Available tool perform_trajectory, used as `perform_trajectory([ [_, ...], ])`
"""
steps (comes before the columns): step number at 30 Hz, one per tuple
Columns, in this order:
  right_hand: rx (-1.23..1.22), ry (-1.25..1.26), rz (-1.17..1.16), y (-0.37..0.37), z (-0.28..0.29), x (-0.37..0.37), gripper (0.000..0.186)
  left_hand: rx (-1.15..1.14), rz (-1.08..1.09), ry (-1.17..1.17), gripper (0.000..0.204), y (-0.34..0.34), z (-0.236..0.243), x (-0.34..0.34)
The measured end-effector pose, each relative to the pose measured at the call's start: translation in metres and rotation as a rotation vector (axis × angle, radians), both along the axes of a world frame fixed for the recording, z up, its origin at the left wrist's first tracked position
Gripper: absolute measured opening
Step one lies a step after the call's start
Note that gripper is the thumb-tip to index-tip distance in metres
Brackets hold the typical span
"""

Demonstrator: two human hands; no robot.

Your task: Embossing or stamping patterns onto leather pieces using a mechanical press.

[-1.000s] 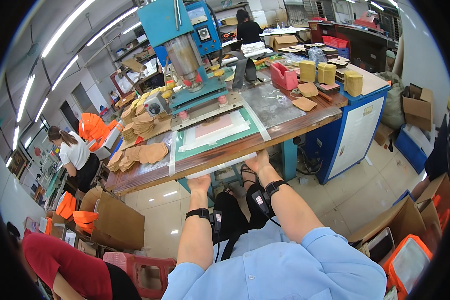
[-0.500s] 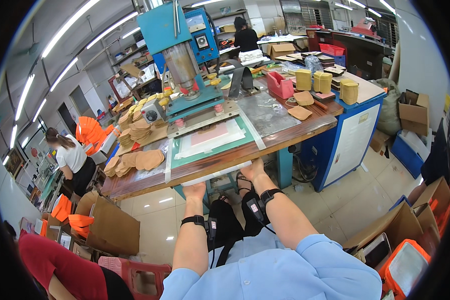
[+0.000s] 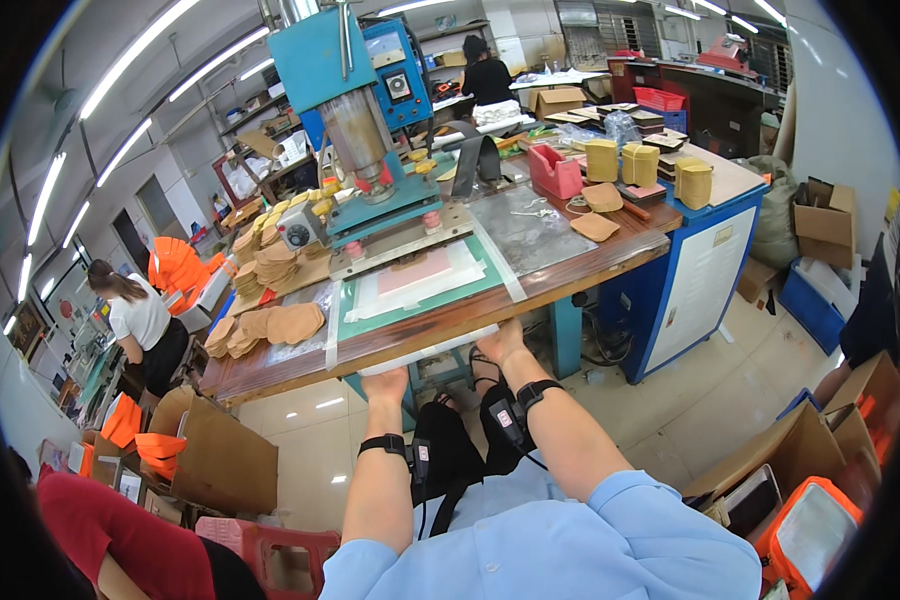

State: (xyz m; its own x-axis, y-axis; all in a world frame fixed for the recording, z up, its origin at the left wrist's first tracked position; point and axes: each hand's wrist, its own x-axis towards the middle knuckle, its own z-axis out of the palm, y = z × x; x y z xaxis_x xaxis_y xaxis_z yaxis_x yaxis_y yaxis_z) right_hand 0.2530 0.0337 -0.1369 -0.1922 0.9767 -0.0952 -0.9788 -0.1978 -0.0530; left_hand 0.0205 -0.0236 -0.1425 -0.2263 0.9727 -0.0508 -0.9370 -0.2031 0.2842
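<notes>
Our left hand and right hand are set well apart, near the two ends of a white bar, just under the front edge of the worktop; such a wide hold, we think, would keep it level. Their fingers are hidden below, so we cannot tell whether they are closed on it. On top, pale tape strips run along two sides of a green mat, probably to stop its sliding. Upon it lie white sheets and a pink sheet, close before the teal press, perhaps to be within its reach. At left, tan flat pieces overlap in piles, maybe for easy picking. Farther right, yellow bundles stand upright, and look tied, we suppose to stay together.
</notes>
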Motion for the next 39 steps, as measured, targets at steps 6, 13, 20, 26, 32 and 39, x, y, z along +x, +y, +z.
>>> perform_trajectory([
  [6, -0.022, -0.014, 0.013, -0.004, 0.007, 0.001, 0.042, -0.048, 0.028, -0.016, 0.043, -0.007, 0.012, 0.009],
  [13, 0.003, 0.006, 0.007, 0.004, -0.003, 0.003, 0.042, -0.037, 0.015, 0.012, 0.043, -0.007, 0.014, 0.013],
  [20, 0.020, -0.005, 0.011, 0.000, 0.001, 0.001, 0.043, 0.002, 0.025, 0.032, 0.043, -0.002, 0.002, 0.004],
  [26, 0.007, -0.025, 0.003, -0.001, 0.002, 0.000, 0.043, -0.028, 0.033, 0.022, 0.041, -0.005, 0.012, 0.009],
  [32, 0.057, -0.009, 0.021, 0.003, -0.002, 0.001, 0.043, -0.009, 0.027, 0.009, 0.041, -0.003, 0.009, 0.007],
  [39, 0.058, -0.379, 0.215, -0.003, -0.017, 0.034, 0.046, -0.033, -0.016, 0.042, 0.040, -0.017, 0.007, 0.009],
])
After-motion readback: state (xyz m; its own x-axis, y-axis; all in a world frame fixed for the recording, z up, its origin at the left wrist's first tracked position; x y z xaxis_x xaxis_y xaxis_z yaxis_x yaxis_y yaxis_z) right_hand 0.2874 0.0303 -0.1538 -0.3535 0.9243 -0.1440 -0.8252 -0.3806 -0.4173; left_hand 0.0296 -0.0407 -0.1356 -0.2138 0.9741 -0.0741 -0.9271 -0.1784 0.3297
